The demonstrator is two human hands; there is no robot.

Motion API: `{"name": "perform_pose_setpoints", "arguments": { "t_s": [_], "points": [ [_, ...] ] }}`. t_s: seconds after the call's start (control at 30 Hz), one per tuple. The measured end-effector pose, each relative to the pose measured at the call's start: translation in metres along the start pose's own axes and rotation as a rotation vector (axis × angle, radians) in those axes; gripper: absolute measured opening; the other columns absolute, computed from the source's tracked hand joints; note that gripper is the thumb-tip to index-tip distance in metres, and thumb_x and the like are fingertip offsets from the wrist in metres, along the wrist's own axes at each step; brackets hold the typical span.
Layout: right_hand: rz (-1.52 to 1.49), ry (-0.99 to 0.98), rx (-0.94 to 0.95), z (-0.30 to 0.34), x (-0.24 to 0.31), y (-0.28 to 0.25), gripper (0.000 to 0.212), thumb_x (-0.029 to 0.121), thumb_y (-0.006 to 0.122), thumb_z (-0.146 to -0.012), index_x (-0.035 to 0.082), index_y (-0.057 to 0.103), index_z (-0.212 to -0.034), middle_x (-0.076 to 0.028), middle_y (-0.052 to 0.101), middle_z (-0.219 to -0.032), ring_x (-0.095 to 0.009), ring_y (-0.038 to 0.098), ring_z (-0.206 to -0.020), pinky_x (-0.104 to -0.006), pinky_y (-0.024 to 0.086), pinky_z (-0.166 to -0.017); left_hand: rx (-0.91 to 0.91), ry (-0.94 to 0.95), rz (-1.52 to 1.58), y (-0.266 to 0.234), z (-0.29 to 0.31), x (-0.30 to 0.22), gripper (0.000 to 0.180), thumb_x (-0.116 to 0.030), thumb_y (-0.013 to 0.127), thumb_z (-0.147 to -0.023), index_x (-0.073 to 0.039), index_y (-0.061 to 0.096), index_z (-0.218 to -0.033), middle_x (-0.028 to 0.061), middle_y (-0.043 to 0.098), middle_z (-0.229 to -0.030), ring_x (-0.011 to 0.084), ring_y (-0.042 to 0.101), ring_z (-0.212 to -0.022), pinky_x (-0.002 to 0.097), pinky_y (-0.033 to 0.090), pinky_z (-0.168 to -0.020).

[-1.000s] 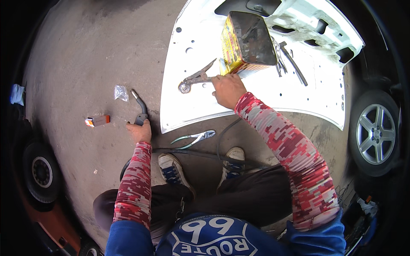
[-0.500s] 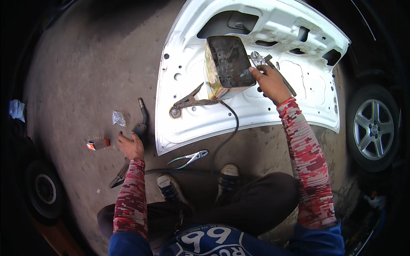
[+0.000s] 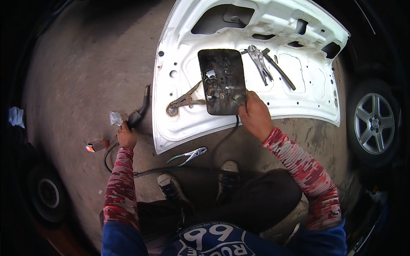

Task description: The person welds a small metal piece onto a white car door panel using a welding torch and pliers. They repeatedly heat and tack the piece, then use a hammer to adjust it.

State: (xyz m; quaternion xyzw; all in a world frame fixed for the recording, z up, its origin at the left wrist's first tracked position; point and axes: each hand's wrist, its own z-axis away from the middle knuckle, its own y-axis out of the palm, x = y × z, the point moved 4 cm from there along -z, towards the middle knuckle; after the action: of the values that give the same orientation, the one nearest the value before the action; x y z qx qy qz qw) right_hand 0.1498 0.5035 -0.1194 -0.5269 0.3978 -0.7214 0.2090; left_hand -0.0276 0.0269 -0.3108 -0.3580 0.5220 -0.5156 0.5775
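Since the earlier frame, the tin [image 3: 235,74] has tipped toward the person, so its mouth and the jumble of small metal bits [image 3: 217,88] inside now face up. Now at the tin's near right corner, the right hand [image 3: 257,116] has its thumb over the rim and grips it there. Whether the tin's base touches the white panel [image 3: 279,109] behind it cannot be told.

Well to the left, above the floor [image 3: 94,85], the left hand [image 3: 127,136] is closed around the handle of a torch [image 3: 135,117], whose neck points up beside the panel's left edge. A clear bag [image 3: 115,118] sits just beside the fingers, and an orange box [image 3: 98,146] lies further left.

On the panel, a rusty clamp [image 3: 185,101] runs partly behind the tin; locking pliers [image 3: 259,65] and a dark-handled tool [image 3: 280,73] lie to the tin's right. Green-handled pliers [image 3: 188,157] rest on the floor near the shoes [image 3: 171,186].
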Motion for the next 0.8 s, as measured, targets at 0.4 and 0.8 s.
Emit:
{"name": "perform_pose_setpoints", "arguments": {
  "t_s": [0.4,0.8],
  "points": [
    [0.025,-0.036,0.027,-0.012,0.021,0.013,0.059,0.013,0.055,-0.091,-0.012,0.043,-0.143,-0.031,0.061,-0.116,-0.048,0.064,-0.103,-0.0536,0.052,-0.092,-0.360,0.131,0.746,-0.129,-0.027,-0.164,0.029,-0.023,0.057,-0.104,0.002,0.071,-0.110,0.0144,0.072,-0.095,0.0233,0.067,-0.088,0.0368,0.052,-0.082],
    [0.053,-0.024,0.092,-0.019,0.037,0.009,0.060,0.011,0.056,-0.089,-0.008,0.044,-0.145,-0.030,0.062,-0.116,-0.047,0.066,-0.100,-0.0531,0.054,-0.088,-0.175,1.121,-0.387,-0.070,0.012,-0.416,0.037,-0.024,0.059,-0.096,-0.002,0.071,-0.123,0.0152,0.073,-0.122,0.0366,0.064,-0.120,0.0602,0.042,-0.100]
  ]
}}
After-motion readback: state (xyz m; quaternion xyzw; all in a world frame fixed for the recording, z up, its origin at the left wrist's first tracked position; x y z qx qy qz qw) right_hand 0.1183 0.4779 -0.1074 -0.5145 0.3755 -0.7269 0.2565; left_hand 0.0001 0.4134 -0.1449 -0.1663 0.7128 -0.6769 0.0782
